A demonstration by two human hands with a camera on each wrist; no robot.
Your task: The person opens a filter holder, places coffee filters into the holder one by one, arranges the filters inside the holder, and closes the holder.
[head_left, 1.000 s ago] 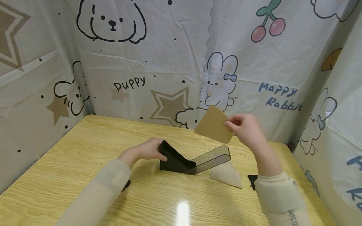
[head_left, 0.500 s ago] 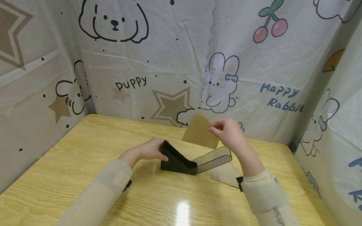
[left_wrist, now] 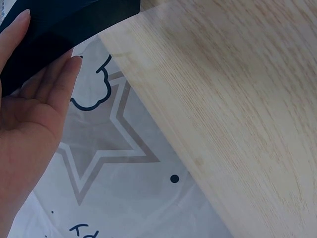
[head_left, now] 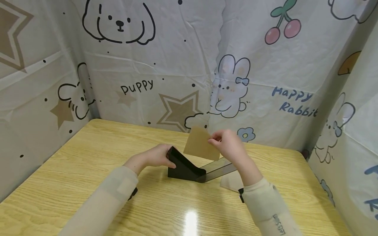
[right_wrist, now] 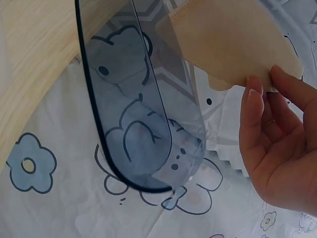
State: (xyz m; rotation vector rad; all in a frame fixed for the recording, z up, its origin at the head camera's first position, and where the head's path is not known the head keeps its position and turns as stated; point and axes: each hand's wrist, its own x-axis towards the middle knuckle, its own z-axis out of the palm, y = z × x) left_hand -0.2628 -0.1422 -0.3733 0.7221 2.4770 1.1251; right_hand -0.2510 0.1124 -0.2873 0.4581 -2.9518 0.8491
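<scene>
A black coffee filter holder [head_left: 180, 168] stands on the table with its clear smoky lid [head_left: 217, 170] swung out to the right. My left hand [head_left: 157, 156] grips the tall left end, thumb on the near side; the left wrist view shows the fingers [left_wrist: 62, 82] on the opposite side of the black body [left_wrist: 74, 29]. Above the lid, my right hand [head_left: 228, 146] pinches a brown paper coffee filter [head_left: 198, 145] by its right edge. A crimped seam shows on this filter [right_wrist: 233, 44] in the right wrist view, beside the lid [right_wrist: 138, 124].
More coffee filters [head_left: 231, 182] lie stacked on the table to the right of the holder, partly hidden by the right forearm. The wooden table [head_left: 165, 209] ends at a printed cloth curtain [head_left: 138, 65] behind and on both sides.
My right hand has carried the coffee filter left and down, closer to the holder's lid. The left hand and the holder have stayed in place.
</scene>
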